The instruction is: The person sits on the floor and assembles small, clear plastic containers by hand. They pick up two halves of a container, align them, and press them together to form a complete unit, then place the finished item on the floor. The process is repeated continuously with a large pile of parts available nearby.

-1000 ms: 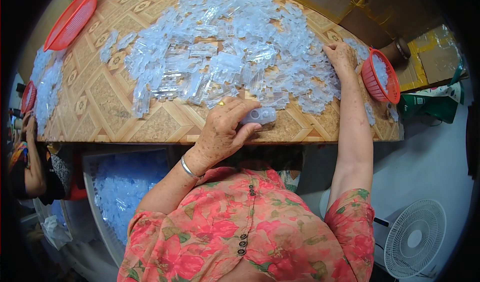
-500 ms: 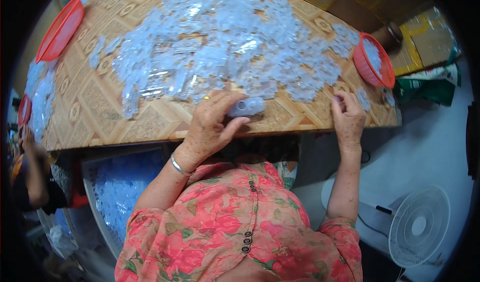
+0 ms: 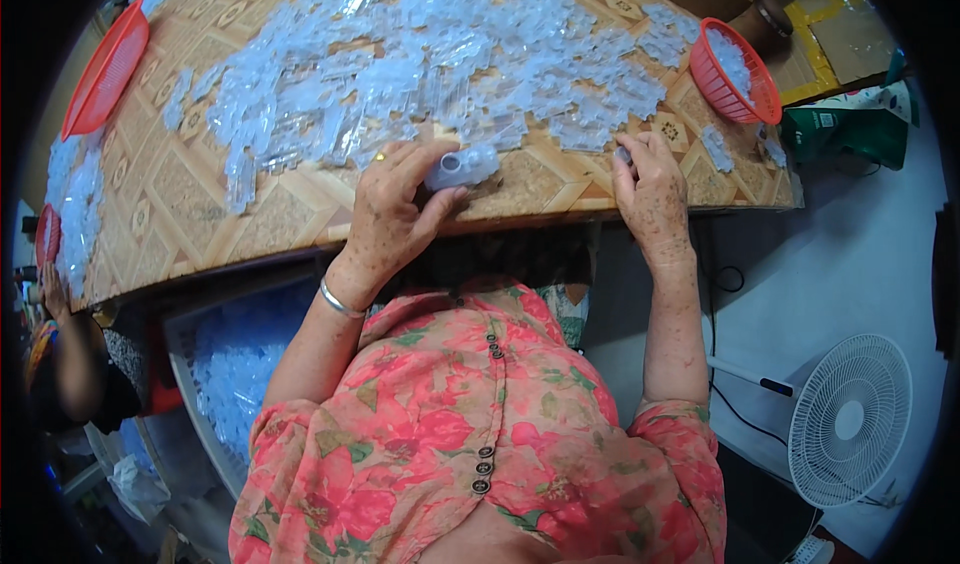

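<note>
Near the front edge of the table, my left hand [image 3: 388, 196] pinches a translucent bluish plastic part [image 3: 465, 168] between thumb and fingers. The part is short and stubby, with a round ring-shaped opening facing up. To its right my right hand [image 3: 652, 186] has its fingertips pressed together above the table edge. A tiny greyish bit shows at those fingertips, too small to name. Beyond both hands spreads a broad layer of flat clear plastic pieces [image 3: 400, 94], many of them overlapping.
On the wood-patterned table [image 3: 560, 186] a red basket [image 3: 708, 89] of pale pieces stands at the right. Another red basket [image 3: 127, 49] is far left. Below the table sits a bin of bluish pieces [image 3: 235, 369]. A white fan [image 3: 850, 419] stands lower right. Another person's arm [image 3: 75, 349] shows at left.
My right hand has moved left, nearer to my left hand. The left hand still holds the plastic part in about the same place. The whole view has shifted slightly.
</note>
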Tool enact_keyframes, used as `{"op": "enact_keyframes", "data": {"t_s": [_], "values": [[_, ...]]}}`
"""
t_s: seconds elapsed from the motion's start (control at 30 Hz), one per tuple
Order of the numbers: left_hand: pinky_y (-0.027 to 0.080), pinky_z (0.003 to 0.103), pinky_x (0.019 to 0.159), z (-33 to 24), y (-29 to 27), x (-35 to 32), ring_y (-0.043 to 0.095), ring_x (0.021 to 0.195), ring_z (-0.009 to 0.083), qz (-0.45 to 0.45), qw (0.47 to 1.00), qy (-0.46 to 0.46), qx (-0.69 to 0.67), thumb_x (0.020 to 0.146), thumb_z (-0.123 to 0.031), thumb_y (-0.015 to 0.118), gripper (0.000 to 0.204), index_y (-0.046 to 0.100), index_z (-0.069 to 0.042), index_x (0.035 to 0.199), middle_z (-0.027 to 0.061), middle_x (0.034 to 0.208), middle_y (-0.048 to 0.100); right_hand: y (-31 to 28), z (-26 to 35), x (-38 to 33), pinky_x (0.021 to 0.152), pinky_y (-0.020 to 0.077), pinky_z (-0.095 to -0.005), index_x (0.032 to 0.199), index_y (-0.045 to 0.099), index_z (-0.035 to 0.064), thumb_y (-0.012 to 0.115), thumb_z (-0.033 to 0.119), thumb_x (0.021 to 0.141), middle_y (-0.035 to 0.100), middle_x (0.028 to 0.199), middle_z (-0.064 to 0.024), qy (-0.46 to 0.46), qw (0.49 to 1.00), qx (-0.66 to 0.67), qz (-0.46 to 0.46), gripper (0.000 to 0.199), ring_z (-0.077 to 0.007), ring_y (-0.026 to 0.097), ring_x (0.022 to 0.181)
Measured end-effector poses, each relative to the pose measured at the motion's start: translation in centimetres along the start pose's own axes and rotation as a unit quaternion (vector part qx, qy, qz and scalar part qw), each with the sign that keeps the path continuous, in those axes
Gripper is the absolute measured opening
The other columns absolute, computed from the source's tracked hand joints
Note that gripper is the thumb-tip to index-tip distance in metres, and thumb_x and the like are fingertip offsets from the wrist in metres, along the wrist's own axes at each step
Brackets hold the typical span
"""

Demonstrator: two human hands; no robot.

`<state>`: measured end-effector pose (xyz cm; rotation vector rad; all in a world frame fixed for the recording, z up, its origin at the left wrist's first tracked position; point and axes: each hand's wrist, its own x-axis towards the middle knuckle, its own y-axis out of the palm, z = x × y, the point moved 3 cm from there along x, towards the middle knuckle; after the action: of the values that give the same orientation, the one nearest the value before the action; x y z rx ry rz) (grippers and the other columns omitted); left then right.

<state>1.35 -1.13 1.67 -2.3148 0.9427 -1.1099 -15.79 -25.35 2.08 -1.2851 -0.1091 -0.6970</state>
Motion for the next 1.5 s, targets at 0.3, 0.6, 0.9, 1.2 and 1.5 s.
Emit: {"op": "enact_keyframes", "data": {"t_s": [0.3,0.6,0.9,1.2,1.5], "values": [[0.052,0.037,0.087,0.9,-0.4,-0.5,0.066,0.102,0.0306,-0.042,0.998,0.016,-0.034,0.074,-0.009,0.081,0.043,0.067,-0.004,0.115,0.0149,0.109,0.070,-0.9,0.6,0.0,0.072,0.0510,-0.0371,0.105,0.068,0.0015,0.068,0.005,0.087,0.062,0.096,-0.0120,0.045,0.995,0.034,0.081,0.018,-0.0259,0.064,0.080],[0.053,0.038,0.086,1.7,-0.4,-0.9,0.066,0.101,0.0325,-0.040,0.998,-0.008,-0.053,0.075,-0.010,0.080,0.040,0.069,-0.003,0.112,0.0145,0.111,0.070,1.4,12.5,1.6,0.067,0.0538,-0.0310,0.108,0.072,0.0065,0.076,0.000,0.079,0.066,0.103,-0.0082,-0.086,0.960,0.264,0.033,0.030,-0.0202,0.066,0.082],[0.054,0.039,0.079,2.1,0.0,-1.2,0.066,0.091,0.0325,-0.069,0.994,0.007,-0.080,0.073,-0.010,0.080,0.038,0.070,-0.003,0.110,0.0146,0.100,0.070,3.4,14.0,3.3,0.070,0.0540,-0.0355,0.101,0.072,0.0064,0.076,0.008,0.081,0.067,0.099,-0.0083,-0.123,0.968,0.207,0.069,0.021,-0.0265,0.069,0.084],[0.053,0.038,0.076,2.1,-0.1,-1.0,0.065,0.087,0.0322,-0.044,0.995,0.011,-0.089,0.074,-0.009,0.079,0.038,0.070,-0.005,0.111,0.0134,0.095,0.069,2.9,14.6,4.1,0.070,0.0539,-0.0384,0.097,0.071,0.0050,0.073,0.014,0.084,0.067,0.098,-0.0085,-0.133,0.967,0.179,0.124,0.016,-0.0299,0.068,0.082],[0.053,0.037,0.071,1.2,-1.1,-1.4,0.067,0.080,0.0284,-0.021,0.999,-0.005,-0.028,0.075,-0.013,0.081,0.039,0.070,-0.006,0.112,0.0114,0.092,0.069,1.1,14.7,4.1,0.064,0.0505,-0.0374,0.113,0.069,0.0071,0.075,0.028,0.086,0.066,0.087,-0.0078,-0.074,0.983,0.131,0.104,0.035,-0.0232,0.066,0.071]]}}
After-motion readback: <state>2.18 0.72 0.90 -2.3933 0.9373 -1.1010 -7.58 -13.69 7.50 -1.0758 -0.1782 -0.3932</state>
